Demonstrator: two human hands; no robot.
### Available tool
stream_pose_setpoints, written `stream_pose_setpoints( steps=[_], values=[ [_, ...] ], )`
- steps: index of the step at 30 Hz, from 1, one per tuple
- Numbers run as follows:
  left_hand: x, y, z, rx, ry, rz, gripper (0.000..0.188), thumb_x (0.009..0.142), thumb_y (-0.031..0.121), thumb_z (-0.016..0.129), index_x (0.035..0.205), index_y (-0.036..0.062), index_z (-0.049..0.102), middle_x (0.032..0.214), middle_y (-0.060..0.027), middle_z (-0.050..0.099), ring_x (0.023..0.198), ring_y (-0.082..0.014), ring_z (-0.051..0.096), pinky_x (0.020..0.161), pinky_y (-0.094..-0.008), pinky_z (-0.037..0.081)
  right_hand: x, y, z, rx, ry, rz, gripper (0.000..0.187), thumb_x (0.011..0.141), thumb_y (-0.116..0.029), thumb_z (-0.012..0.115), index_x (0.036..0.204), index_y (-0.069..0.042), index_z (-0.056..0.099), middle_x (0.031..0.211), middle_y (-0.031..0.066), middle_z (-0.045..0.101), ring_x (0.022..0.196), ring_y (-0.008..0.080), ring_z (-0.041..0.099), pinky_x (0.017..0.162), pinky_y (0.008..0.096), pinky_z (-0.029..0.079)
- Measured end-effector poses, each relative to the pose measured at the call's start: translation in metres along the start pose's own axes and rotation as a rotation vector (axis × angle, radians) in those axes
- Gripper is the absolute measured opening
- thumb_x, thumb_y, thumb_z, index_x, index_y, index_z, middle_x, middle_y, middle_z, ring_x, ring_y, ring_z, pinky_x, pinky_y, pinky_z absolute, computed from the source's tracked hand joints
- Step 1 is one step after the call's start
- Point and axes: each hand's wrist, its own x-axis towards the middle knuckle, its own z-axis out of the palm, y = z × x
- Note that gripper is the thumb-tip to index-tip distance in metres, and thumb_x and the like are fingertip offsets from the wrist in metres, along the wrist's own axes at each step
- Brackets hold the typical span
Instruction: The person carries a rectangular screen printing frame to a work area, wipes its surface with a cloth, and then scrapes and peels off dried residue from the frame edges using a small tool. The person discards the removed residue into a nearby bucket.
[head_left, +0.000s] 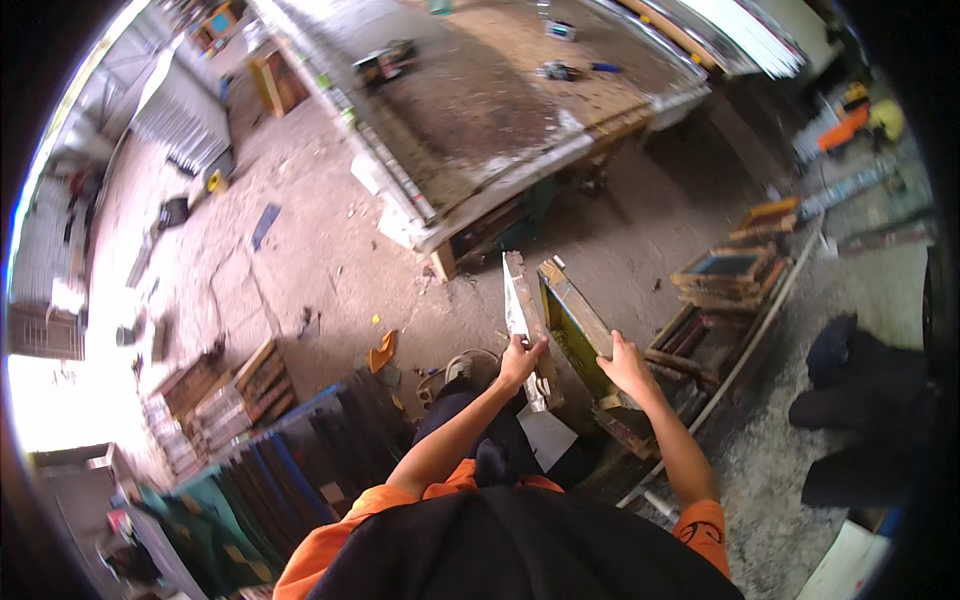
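Two wooden frames are upright in front of me, seen nearly edge-on. My left hand (522, 362) is closed round the narrow edge of a worn frame with whitish patches (523, 295). My right hand (626, 366) grips the top edge of a second frame with a yellow-green panel (568, 335), just to the right. The two frames stand apart at their far ends, with a narrow gap between them. Their lower parts are partly hidden by my hands and by each other. A pale flat sheet (547, 438) lies below my left hand.
A large stained worktable (470, 110) stands ahead, with tools on it. Several frames (725, 275) lean at the right beside a long pale pipe (745, 350). Dark panels (300, 450) are stacked at my left, near more wooden frames (225, 400). An orange scrap (382, 352) lies on the floor.
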Motion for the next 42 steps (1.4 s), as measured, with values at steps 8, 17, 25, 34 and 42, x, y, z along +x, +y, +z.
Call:
stream_pose_setpoints(
  steps=[8,17,25,34,42],
  values=[
    [-0.026,-0.094,-0.065,-0.187,0.343,0.038,0.079,0.066,0.055,0.07,0.109,-0.0063,0.042,0.085,-0.017,0.058,0.08,-0.0274,0.058,0.07,-0.0372,0.046,0.022,-0.108,0.048,-0.164,-0.189,-0.351,0.055,0.074,-0.017,0.064,0.116,0.01,0.041,0.094,0.0313,0.058,0.09,0.0421,0.057,0.078,0.0437,0.048],
    [-0.058,-0.071,-0.189,-0.531,0.63,0.094,0.056,0.069,0.024,0.076,0.104,-0.0005,0.039,0.093,-0.011,0.055,0.081,-0.0167,0.056,0.071,-0.0302,0.048,0.034,-0.247,0.088,-0.176,-0.245,-0.53,0.053,0.073,-0.018,0.066,0.113,0.008,0.044,0.095,0.0319,0.057,0.091,0.0415,0.058,0.078,0.0429,0.048],
    [-0.076,-0.027,-0.341,-0.557,0.892,0.354,0.052,0.069,0.018,0.074,0.102,0.0014,0.038,0.089,-0.0089,0.055,0.076,-0.0138,0.055,0.065,-0.0269,0.047,0.061,-0.391,0.075,-0.115,-0.09,-0.854,0.061,0.07,-0.023,0.069,0.118,0.005,0.044,0.099,0.028,0.058,0.093,0.0365,0.059,0.082,0.0408,0.047],
    [-0.109,0.023,-0.481,-0.592,0.918,0.467,0.052,0.07,0.02,0.073,0.104,0.0016,0.037,0.092,-0.0092,0.054,0.084,-0.0148,0.054,0.076,-0.0294,0.045,0.096,-0.547,0.052,-0.15,0.036,-0.97,0.059,0.065,-0.027,0.072,0.108,0.008,0.052,0.104,0.0266,0.057,0.101,0.0365,0.055,0.087,0.0387,0.044],
    [-0.051,0.021,-0.597,-0.643,1.044,0.431,0.052,0.07,0.02,0.069,0.109,0.0018,0.04,0.098,-0.0111,0.051,0.093,-0.018,0.048,0.081,-0.0312,0.04,0.217,-0.662,0.1,-0.129,0.056,-1.091,0.065,0.062,-0.026,0.075,0.111,0.009,0.052,0.107,0.0268,0.055,0.103,0.0352,0.053,0.091,0.0368,0.041]
  ],
)
